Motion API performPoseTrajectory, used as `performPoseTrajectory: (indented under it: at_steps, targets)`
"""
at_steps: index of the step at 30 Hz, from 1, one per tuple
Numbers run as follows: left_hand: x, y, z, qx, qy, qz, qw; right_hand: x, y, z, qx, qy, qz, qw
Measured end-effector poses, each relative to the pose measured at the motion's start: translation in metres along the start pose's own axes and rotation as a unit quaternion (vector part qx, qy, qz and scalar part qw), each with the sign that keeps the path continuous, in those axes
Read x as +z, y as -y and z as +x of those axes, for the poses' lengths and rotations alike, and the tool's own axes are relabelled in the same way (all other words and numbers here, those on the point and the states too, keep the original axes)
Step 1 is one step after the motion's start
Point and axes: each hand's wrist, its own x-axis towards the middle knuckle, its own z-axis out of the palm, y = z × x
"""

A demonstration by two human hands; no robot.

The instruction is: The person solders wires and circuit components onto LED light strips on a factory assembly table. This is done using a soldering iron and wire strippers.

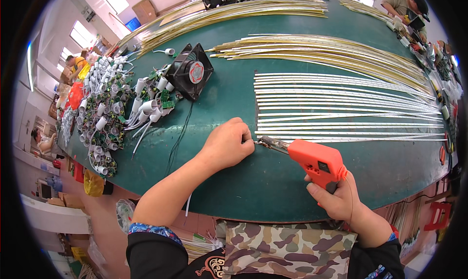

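My right hand (336,196) grips an orange-red soldering gun (316,158) by its handle, with the tip pointing left. That tip meets the left end of the nearest white LED strip (351,138), close to my left fingertips. My left hand (228,143) is closed, thumb and fingers pinched together at the strip's end. Whatever is between those fingers is too small to make out. Several more thin white strips (336,95) lie side by side beyond, their left ends roughly lined up.
Behind the strips lies a yellowish bundle of strips (312,50). A black fan (190,73) stands to the left, its cable (181,137) trailing across the green table (219,191). A heap of white caps with circuit boards (109,106) covers the left side. Another person (407,11) works at far right.
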Motion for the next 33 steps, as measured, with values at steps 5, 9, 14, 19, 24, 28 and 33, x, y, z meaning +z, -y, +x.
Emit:
performPoseTrajectory:
  at_steps: [5,9,14,19,24,28,33]
  targets:
    - [0.002,-0.002,0.000,-0.001,-0.010,0.009,1.000,0.000,-0.003,-0.001,-0.004,-0.001,-0.005,1.000]
    - [0.003,-0.003,-0.001,0.006,-0.017,0.017,1.000,0.001,-0.004,-0.003,0.002,-0.003,-0.018,1.000]
    - [0.004,-0.004,-0.002,0.004,-0.021,0.015,1.000,-0.001,-0.003,-0.006,-0.015,-0.009,0.004,1.000]
    - [0.005,-0.001,-0.001,0.010,-0.024,0.020,0.999,-0.002,0.004,-0.004,-0.053,-0.025,0.031,0.998]
    - [0.004,0.001,-0.001,0.009,-0.023,0.022,0.999,-0.005,0.007,-0.003,-0.014,-0.012,0.010,1.000]
    - [0.009,0.007,-0.003,0.043,-0.049,0.007,0.998,0.005,0.003,-0.007,0.010,-0.069,0.125,0.990]
    - [0.010,0.007,-0.001,0.053,-0.035,0.016,0.998,0.000,0.007,-0.010,0.019,-0.077,0.065,0.995]
